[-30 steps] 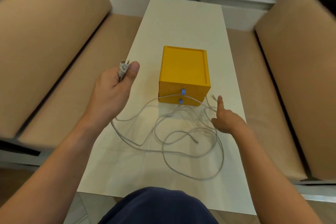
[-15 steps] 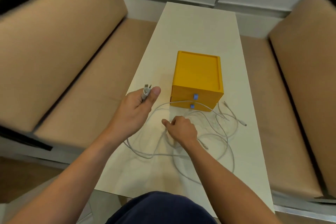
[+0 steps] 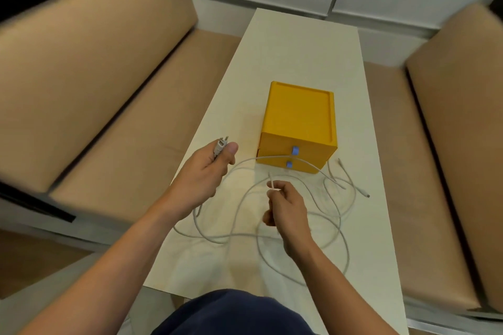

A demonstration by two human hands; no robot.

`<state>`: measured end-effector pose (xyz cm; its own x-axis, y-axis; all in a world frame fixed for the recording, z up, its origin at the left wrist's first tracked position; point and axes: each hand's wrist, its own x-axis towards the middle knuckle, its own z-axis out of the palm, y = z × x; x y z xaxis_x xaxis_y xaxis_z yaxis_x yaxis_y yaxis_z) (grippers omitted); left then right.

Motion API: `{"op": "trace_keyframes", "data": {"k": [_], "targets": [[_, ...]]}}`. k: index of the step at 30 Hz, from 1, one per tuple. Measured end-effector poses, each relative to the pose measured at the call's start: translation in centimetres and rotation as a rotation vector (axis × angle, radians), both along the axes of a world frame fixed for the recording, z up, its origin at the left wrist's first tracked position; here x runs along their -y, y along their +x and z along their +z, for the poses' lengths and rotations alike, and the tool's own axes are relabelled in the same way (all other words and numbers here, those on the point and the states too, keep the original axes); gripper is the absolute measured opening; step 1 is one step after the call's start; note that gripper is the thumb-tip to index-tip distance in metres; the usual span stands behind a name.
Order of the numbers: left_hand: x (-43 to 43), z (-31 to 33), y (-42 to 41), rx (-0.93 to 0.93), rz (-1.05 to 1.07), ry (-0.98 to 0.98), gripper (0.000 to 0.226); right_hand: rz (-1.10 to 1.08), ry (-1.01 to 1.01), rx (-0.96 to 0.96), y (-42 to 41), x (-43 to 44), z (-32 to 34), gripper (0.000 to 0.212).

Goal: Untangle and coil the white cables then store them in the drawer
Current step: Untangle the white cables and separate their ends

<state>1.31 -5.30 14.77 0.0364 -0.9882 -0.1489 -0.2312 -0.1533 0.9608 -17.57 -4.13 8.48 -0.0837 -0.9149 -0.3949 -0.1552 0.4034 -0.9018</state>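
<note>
At the white table's [image 3: 299, 43] near end, tangled white cables [image 3: 337, 215] sprawl. Left hand [image 3: 206, 174] grips a grey plug [image 3: 220, 145], pins toward the far edge; right hand [image 3: 285, 209] pinches a cable tip [image 3: 270, 179].

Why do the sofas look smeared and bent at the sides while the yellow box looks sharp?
Head view: the sofas streak from motion blur and bow from the wide-angle lens; the yellow box, left hand, right hand and white cables look crisper.
</note>
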Motion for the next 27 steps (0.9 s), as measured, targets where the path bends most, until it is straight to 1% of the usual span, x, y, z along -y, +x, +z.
{"op": "trace_keyframes", "data": {"k": [2,4,6,9,10,14,19,21,23,25,27], "targets": [[0.0,0.1,-0.2,-0.013,-0.020,0.019,0.042,-0.098,-0.014,0.028,0.1,-0.7,0.4,0.021],[0.0,0.2,-0.4,-0.039,-0.035,0.023,0.043,-0.128,-0.038,0.015,-0.1,-1.3,0.7,0.029],[0.0,0.3,-0.4,-0.047,-0.038,0.023,0.043,-0.087,-0.087,-0.013,-0.3,-1.7,1.4,0.028],[0.0,0.3,-0.1,-0.042,-0.006,0.022,0.042,0.018,-0.232,-0.020,-0.1,-2.0,3.2,0.020],[0.1,0.3,0.0,-0.076,0.003,0.029,0.041,0.046,-0.290,0.008,0.2,-2.0,3.9,0.017],[0.1,0.9,-0.3,-0.318,-0.015,0.050,0.029,0.084,-0.488,0.083,1.6,-1.7,6.2,0.012],[0.1,1.4,-0.4,-0.491,-0.056,-0.029,0.023,0.093,-0.598,0.034,3.1,-0.6,7.1,0.015],[0.0,1.5,-0.3,-0.491,-0.083,-0.098,0.023,0.111,-0.630,0.026,3.6,-0.4,7.2,0.016],[0.0,1.6,-0.3,-0.440,-0.087,-0.151,0.024,0.127,-0.656,0.026,3.9,-0.3,7.3,0.015],[0.0,1.6,-0.3,-0.396,-0.061,-0.164,0.022,0.142,-0.683,0.027,4.2,-0.3,7.4,0.018],[0.0,1.7,-0.2,-0.386,-0.033,-0.153,0.024,0.152,-0.689,0.041,4.5,-0.3,7.4,0.020]]}}
